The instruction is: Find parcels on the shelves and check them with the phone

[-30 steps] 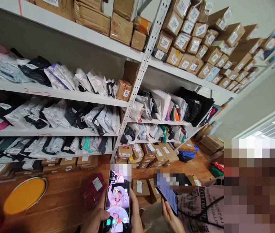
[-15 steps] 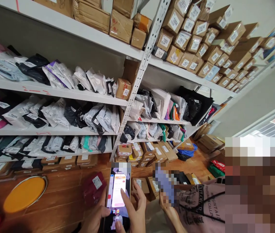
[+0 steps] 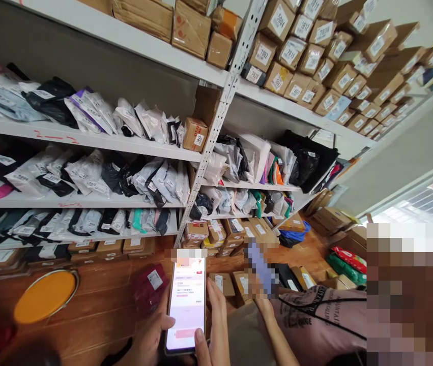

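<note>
We cradle the slim white-screened smartphone (image 3: 186,303) in our left hand (image 3: 151,338), grip clamped; our right hand (image 3: 211,325), fingers apart, thumb-taps its lower edge.

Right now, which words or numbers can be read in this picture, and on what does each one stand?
"5004": label of a cardboard box on the top shelf.
"7002": label of the box below it.
"7035", less sure: small box on the second shelf.
"2-2": red marks on the shelf edge.
Phone screen, in the left hand with the right hand at its edge: too small to read.
Parcel bag labels: too small.
</note>
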A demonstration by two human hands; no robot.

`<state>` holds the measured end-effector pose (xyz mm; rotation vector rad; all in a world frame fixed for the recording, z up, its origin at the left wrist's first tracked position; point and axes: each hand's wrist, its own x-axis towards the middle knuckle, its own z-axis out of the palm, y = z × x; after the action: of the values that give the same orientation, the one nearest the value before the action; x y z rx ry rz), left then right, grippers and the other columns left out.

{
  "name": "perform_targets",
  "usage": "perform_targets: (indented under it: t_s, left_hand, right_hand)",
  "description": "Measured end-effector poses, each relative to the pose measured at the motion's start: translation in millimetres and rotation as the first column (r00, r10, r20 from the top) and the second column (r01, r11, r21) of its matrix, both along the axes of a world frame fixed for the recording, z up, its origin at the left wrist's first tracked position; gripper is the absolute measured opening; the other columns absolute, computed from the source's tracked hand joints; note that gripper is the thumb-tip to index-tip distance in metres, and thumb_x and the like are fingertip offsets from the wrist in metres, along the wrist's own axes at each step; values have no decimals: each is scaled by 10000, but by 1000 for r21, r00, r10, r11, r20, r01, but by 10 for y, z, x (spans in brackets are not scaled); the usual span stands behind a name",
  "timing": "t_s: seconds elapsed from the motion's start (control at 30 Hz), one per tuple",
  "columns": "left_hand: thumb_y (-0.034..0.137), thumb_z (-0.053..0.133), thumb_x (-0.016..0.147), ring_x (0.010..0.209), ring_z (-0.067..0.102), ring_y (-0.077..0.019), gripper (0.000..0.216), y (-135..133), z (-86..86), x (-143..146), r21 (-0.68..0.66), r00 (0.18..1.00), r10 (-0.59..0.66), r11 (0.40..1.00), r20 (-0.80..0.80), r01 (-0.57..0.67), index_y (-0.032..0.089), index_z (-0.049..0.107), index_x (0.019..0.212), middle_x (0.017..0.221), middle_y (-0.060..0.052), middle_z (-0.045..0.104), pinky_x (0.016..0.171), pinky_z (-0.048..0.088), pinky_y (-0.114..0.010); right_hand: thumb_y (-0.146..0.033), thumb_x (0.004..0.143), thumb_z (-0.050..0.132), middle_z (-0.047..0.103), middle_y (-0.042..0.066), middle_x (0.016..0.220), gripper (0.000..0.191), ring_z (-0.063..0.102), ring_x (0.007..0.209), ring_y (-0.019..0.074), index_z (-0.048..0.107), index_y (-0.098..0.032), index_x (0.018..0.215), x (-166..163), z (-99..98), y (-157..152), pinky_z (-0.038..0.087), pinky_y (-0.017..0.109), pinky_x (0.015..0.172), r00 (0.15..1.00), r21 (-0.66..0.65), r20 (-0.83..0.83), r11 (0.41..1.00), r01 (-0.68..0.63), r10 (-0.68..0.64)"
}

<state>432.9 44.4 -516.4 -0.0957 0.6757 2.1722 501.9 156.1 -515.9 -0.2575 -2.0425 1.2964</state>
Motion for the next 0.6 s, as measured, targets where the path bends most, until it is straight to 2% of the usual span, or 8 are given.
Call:
perform_targets:
  t_s: [0.2, 0.3, 0.37, 0.47, 0.53, 0.6]
  left_hand:
    - [195, 641, 701, 1245, 484, -232, 939, -14, -54, -5, -2, 1000, 7, 1000, -8, -7, 286, 154, 1499, 1248, 8, 649, 956, 431, -295]
    - [181, 664, 694, 1256, 476, -237, 973, -16, -76, -2, -19, 1000, 24, 1000, -2, -24, 295, 132, 1501, 1236, 1, 656, 971, 431, -302]
    - [171, 663, 698, 1240, 493, -236, 986, -23, -82, -2, -32, 999, 35, 999, 0, -35, 294, 107, 1503, 1225, -1, 662, 947, 453, -295]
    - [208, 634, 737, 1137, 574, -290, 994, -44, -82, -13, -62, 998, -34, 998, -52, 30, 319, 10, 1503, 1266, -46, 635, 713, 549, -329]
    - [256, 613, 763, 1022, 631, -333, 996, -60, -83, -26, -91, 988, -125, 989, -87, 117, 347, -59, 1492, 1304, -94, 601, 557, 550, -351]
    - [293, 608, 767, 947, 656, -341, 998, -68, -86, -37, -87, 978, -183, 981, -103, 174, 362, -82, 1485, 1320, -119, 582, 525, 554, -380]
  right_hand:
    - [-642, 891, 356, 398, 94, 1430, 614, 425, 1302, 345, 361, -315, 1410, 6, 72, 21, 391, 469, 1028, 999, 8, 32, 1000, -9, 9]
    - [-635, 893, 370, 391, 81, 1432, 602, 418, 1309, 327, 363, -322, 1408, 9, 72, 14, 357, 446, 1062, 999, -13, 37, 1000, -21, 21]
    - [-619, 900, 377, 379, 81, 1442, 595, 414, 1316, 319, 358, -317, 1412, 9, 51, 8, 388, 420, 1042, 999, -42, 22, 999, -33, 34]
    - [-606, 893, 409, 388, 94, 1437, 595, 411, 1318, 323, 391, -290, 1397, 2, 9, -1, 453, 397, 981, 999, -112, -4, 993, -43, 43]
    - [-598, 884, 440, 434, 100, 1406, 570, 448, 1283, 323, 443, -278, 1356, -9, -11, -2, 466, 404, 961, 1000, -202, 4, 979, -26, 28]
    - [-573, 882, 471, 518, 94, 1335, 508, 516, 1208, 310, 491, -282, 1298, -28, -19, 5, 465, 414, 954, 999, -344, 29, 939, -12, 23]
